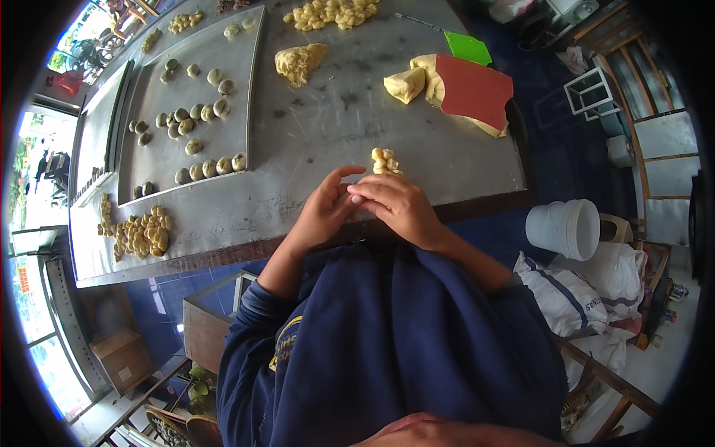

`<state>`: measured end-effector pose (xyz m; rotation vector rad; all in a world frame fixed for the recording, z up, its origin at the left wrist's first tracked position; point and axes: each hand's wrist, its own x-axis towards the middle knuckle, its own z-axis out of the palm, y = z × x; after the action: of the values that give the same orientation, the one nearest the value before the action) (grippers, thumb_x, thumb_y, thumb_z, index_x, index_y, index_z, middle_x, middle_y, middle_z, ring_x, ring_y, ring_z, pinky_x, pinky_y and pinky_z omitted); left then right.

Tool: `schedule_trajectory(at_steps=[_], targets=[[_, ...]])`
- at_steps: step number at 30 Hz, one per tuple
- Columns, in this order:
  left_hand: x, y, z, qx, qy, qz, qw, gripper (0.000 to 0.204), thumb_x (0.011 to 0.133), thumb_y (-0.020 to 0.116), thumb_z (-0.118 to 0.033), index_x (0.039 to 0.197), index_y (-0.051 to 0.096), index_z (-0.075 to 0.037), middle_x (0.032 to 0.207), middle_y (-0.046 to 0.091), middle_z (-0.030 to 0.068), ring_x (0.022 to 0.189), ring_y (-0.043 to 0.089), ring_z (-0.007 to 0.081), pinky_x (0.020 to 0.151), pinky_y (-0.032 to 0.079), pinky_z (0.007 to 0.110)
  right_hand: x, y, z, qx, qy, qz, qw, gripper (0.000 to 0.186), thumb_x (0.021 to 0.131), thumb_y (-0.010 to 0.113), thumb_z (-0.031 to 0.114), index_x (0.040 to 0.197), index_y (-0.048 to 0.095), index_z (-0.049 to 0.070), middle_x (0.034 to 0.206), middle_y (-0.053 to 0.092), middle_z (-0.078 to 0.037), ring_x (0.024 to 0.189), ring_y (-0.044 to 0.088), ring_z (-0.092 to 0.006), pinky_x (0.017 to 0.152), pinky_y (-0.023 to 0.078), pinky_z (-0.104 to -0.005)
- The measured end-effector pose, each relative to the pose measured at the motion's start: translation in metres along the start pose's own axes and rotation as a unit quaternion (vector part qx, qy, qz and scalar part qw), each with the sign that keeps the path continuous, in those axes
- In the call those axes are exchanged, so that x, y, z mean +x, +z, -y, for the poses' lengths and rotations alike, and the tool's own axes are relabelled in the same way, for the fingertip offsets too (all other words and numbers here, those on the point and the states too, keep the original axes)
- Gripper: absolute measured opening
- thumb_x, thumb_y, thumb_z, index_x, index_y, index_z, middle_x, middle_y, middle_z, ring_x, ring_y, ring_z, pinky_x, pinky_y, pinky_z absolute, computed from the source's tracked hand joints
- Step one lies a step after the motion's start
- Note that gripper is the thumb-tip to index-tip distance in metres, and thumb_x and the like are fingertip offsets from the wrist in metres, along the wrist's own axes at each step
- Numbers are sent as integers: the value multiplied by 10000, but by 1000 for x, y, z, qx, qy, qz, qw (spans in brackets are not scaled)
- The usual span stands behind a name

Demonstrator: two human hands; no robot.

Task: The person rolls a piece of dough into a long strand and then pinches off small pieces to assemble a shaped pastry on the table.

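My left hand (326,207) and my right hand (400,206) meet over the near edge of the metal table. Their fingertips press together, the right hand's fingers lying over the left's. Whatever they close on, if anything, is hidden between them. Just beyond the right hand sits a small cluster of pale yellow dough balls (384,159). Farther right, a red flat sheet (474,86) covers much of a large dough lump (424,65), with a cut dough piece (404,86) beside it. A rough yellowish lump (300,63) rests farther away, left of the dough.
A metal tray (252,89) at left bears rows of greenish-brown balls (195,112). Yellowish balls (141,232) cluster at the near left corner, more balls (331,13) at the far side. A green scraper (468,49) lies far right. A white bucket (562,229) and sacks (562,294) stand right.
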<state>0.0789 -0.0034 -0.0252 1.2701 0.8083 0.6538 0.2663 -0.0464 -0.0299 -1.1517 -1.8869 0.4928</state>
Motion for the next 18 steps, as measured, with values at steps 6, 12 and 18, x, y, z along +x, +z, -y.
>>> schedule_trajectory(at_steps=[6, 12, 18], targets=[[1, -7, 6, 120, 95, -41, 987, 187, 956, 634, -76, 1126, 575, -25, 901, 654, 24, 845, 594, 105, 764, 489, 246, 3, -8, 6, 252, 233, 30, 939, 143, 881, 747, 111, 978, 667, 43, 854, 676, -52, 709, 631, -131, 651, 521, -259], [4, -30, 16, 245, 66, -214, 943, 259, 858, 714, -44, 1075, 574, -54, 920, 658, 86, 848, 644, 168, 765, 506, 285, -4, -27, -13, 313, 213, -44, 924, 112, 936, 686, 113, 1010, 660, 33, 922, 649, -60, 765, 610, -108, 668, 508, -240], [-3, -23, 10, 245, 36, -201, 948, 308, 823, 750, -58, 1081, 582, -47, 926, 675, 94, 871, 652, 181, 800, 510, 299, -29, -28, -41, -76, 125, -9, 989, 212, 882, 694, 38, 1093, 678, 50, 1044, 611, -94, 904, 642, -214, 744, 539, -322]])
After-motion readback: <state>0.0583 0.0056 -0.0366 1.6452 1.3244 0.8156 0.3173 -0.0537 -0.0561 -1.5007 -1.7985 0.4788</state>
